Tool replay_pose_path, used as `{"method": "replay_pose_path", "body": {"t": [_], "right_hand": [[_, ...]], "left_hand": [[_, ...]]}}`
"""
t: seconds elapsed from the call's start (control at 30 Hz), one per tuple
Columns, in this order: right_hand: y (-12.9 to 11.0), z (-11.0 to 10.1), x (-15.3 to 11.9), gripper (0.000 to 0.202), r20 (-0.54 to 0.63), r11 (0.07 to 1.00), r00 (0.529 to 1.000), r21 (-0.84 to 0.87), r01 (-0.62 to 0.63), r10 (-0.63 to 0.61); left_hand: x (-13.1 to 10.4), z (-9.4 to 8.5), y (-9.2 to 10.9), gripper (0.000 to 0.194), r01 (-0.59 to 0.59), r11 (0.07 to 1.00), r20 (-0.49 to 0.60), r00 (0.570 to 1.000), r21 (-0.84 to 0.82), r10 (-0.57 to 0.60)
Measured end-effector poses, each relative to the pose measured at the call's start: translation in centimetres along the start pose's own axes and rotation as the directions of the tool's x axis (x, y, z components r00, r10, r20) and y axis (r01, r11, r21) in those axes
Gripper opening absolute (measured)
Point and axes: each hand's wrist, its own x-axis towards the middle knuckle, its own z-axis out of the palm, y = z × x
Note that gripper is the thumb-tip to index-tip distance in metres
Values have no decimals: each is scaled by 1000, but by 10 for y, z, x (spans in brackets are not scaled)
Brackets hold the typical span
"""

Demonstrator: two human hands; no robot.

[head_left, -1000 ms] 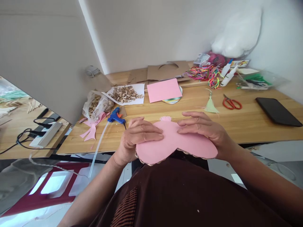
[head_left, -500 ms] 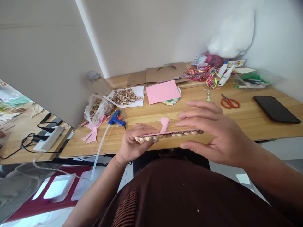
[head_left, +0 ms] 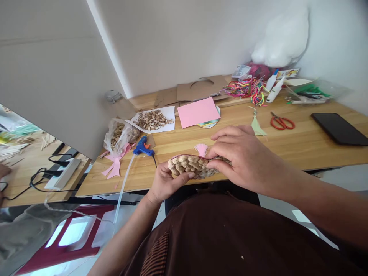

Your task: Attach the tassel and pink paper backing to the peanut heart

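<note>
A pink-backed panel covered with peanut shells is held up at the table's front edge, its shell side tilted toward me. My left hand grips its left end, thumb on the shells and fingers behind. With thumb and fingers, my right hand pinches the upper edge at the right and hides part of that end. A pink paper tassel stands up behind the top edge, close to my right fingertips.
Around the wooden table lie a blue glue gun, shell pieces on white paper, pink card, a green tassel, red scissors and a phone. Part of another person's hand shows far left.
The panel has tipped from edge-on so its shell face now shows. My right hand, open and apart before, has moved left and closed on the panel's edge.
</note>
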Motion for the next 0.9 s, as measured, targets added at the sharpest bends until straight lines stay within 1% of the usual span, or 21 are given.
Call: {"method": "replay_pose_path", "body": {"t": [0.13,0.17,0.3,0.47,0.6,0.73,0.9], "right_hand": [[0,1,4,10,-5,1000,1000,4,3,-3],[-1,1,5,11,0,1000,1000,4,0,0],[-3,4,8,9,11,999,1000,23,-23,23],[-4,7,8,5,-35,997,999,76,10,-8],[-8,8,7,8,-70,995,997,82,49,-44],[-12,9,6,2,-88,997,995,63,41,-36],[-16,7,5,3,-154,997,987,62,51,-41]], "left_hand": [[2,-1,-5,41,41,998,106,994,-45,-36],[2,-1,-7,43,45,998,103,994,-46,-40],[0,4,-15,41,41,998,32,999,-54,-39],[-1,7,-20,44,70,995,23,997,-78,-68],[-1,7,-19,36,78,996,30,997,-44,-77],[-2,5,-22,31,76,997,-6,997,-23,-76],[-2,2,-27,37,62,998,9,998,20,-62]]}}
